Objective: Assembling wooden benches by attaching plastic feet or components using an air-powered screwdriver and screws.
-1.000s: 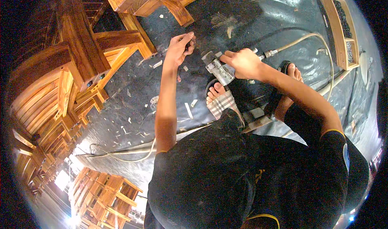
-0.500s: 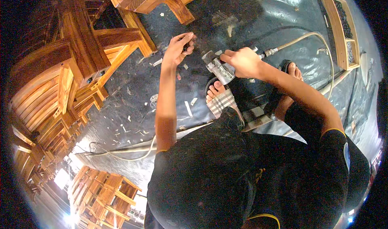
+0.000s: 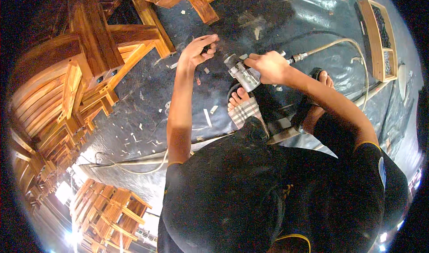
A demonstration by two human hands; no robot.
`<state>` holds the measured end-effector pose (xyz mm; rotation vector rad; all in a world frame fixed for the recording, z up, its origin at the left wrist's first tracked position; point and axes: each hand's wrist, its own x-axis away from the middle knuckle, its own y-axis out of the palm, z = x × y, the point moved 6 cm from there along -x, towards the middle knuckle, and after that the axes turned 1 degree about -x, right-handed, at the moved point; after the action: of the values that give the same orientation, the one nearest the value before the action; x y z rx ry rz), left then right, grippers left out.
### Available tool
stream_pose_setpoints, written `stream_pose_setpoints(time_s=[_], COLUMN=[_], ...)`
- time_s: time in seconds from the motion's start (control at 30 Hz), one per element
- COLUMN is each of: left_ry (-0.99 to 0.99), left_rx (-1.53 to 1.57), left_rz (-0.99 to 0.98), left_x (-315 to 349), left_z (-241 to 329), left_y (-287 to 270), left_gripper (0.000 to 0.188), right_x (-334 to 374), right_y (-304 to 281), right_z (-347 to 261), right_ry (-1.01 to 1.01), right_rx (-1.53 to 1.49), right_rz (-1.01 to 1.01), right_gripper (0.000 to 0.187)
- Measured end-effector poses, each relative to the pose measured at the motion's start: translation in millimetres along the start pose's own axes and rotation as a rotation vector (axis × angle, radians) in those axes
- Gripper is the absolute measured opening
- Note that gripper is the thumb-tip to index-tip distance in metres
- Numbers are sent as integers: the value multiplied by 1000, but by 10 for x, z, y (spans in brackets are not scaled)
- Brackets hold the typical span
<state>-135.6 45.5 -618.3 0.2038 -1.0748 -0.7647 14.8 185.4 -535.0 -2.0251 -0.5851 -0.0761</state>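
1. Far left: wood frames (image 3: pixel 96 34), tipped at odd angles and crowding the edge. Lower down there's a stack (image 3: pixel 109 212) of more wood pieces, probably piled like that to save floor space.
2. Left hand (image 3: pixel 199 50): up over the floor, fingers curled in around some dark bits (image 3: pixel 206 48), thumb and index close together. Too small to tell what they are. I'd guess the curl keeps them from dropping.
3. Scraps (image 3: pixel 208 117) lie loose on the dark floor sheet (image 3: pixel 147 99), no order to them.
4. Tool (image 3: pixel 244 75): metal, in the right hand, held just above the left foot (image 3: pixel 239 97) in this view, tilted, head toward the left hand.
5. Right hand (image 3: pixel 271 68): clamped round the tool near its hose end, likely for a steady hold.
6. Hose (image 3: pixel 346 40) loops off right, with slack that presumably lets the tool swing.
7. Tray (image 3: pixel 371 40): two compartments, dark pieces in the longer one, on the right-hand side.
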Motion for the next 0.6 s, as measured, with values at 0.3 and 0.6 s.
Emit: stream_pose_setpoints(time_s=[0.3,0.6], left_ry=[-80,78], left_rx=[-90,-400], left_rz=[-69,170], left_x=[-24,-63], left_z=[42,247], left_y=[65,216], left_gripper=[19,24], right_x=[-18,-85], right_y=[-19,-9], right_z=[32,90], right_ry=[2,43], right_rx=[25,59], right_rz=[28,156], right_gripper=[43,34])
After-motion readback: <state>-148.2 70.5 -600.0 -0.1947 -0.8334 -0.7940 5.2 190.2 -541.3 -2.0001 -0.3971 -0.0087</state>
